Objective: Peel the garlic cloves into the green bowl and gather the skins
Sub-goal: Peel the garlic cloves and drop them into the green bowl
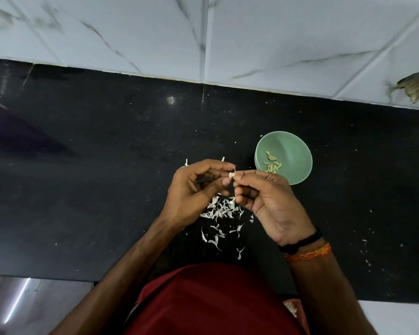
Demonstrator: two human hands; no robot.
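Bare counter [107, 189] left; green bowl [298, 151] blocks right.

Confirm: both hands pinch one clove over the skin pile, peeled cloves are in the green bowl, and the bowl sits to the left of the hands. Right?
Not quite. The head view shows the green bowl to the right of the hands, not the left. The rest holds: left hand and right hand pinch one clove over the skin pile, and peeled cloves lie in the bowl.

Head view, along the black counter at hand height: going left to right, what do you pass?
Left hand → garlic clove pinched between the fingertips of both hands → right hand → green bowl holding peeled cloves. The skins lie below and between the hands, so they are left out.
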